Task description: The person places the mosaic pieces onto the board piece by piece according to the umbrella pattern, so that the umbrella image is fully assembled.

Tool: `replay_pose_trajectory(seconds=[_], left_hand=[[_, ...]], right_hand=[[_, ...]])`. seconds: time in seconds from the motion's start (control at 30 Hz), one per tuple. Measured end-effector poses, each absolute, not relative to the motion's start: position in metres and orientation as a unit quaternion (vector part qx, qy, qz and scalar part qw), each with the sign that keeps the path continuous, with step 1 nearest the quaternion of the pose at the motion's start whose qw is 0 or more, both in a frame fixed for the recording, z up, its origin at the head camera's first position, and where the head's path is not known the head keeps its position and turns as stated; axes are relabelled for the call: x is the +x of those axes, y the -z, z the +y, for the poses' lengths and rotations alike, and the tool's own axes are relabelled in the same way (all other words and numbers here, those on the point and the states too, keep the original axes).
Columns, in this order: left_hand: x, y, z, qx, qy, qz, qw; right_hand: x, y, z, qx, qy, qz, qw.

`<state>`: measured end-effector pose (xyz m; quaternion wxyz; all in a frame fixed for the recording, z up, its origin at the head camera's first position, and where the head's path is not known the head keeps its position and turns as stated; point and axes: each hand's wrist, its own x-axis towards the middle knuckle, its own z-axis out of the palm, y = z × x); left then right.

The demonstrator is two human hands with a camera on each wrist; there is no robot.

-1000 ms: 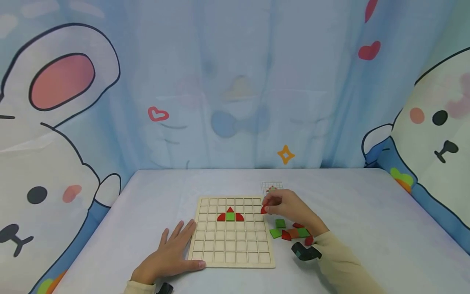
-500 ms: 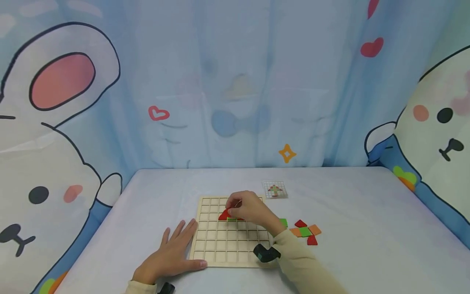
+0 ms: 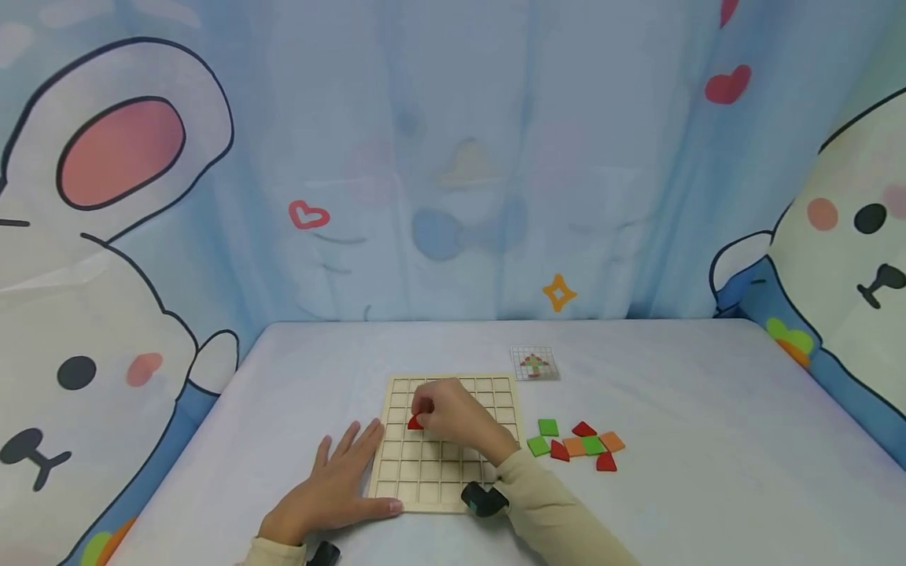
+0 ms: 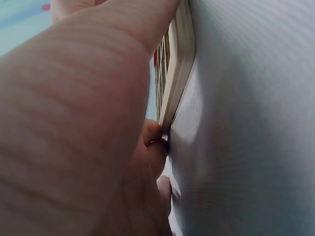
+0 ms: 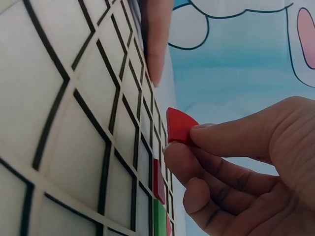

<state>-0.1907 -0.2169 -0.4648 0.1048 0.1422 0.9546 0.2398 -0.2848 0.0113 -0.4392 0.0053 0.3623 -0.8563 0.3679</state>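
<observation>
My right hand (image 3: 456, 413) is over the upper left part of a wooden grid board (image 3: 425, 494). Between thumb and fingers it pinches a red quarter-circle tile (image 5: 179, 127), which is held up off the grid in the right wrist view. Beyond it, a red tile (image 5: 158, 181) and a green tile (image 5: 160, 216) lie in the board's cells; in the head view the hand covers them. My left hand (image 3: 329, 487) lies flat with fingers spread, thumb at the board's near left corner and fingertips at its left edge.
Right of the board lie several loose tiles, among them a green square (image 3: 548, 427), an orange square (image 3: 612, 441) and a red piece (image 3: 605, 462). A small pattern card (image 3: 535, 364) rests behind the board's right corner. A printed curtain (image 3: 467, 157) hangs behind the white table (image 3: 708, 393).
My right hand has carried the red tile from the board's right edge leftward across the grid, uncovering the pattern card and loose tiles. The left hand has stayed in place.
</observation>
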Motion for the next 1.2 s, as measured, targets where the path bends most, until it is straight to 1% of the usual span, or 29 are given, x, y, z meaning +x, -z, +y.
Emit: replay_pose_trajectory(seconds=[0.23, 0.43, 0.7, 0.9, 1.2], left_hand=[[-0.19, 0.464, -0.217, 0.144, -0.24, 0.955, 0.096], [-0.19, 0.464, -0.218, 0.142, -0.244, 0.954, 0.099], [-0.193, 0.47, -0.22, 0.159, -0.256, 0.949, 0.092], [-0.19, 0.465, -0.218, 0.156, -0.259, 0.948, 0.096], [-0.189, 0.464, -0.218, 0.153, -0.254, 0.95, 0.097]], right_hand=[[-0.281, 0.44, 0.005, 0.369, -0.347, -0.862, -0.003], [-0.279, 0.443, 0.003, 0.366, -0.336, -0.868, -0.001], [-0.278, 0.443, 0.004, 0.366, -0.304, -0.879, 0.017], [-0.279, 0.447, 0.003, 0.369, -0.287, -0.883, 0.028], [-0.28, 0.451, 0.005, 0.375, -0.288, -0.881, 0.027]])
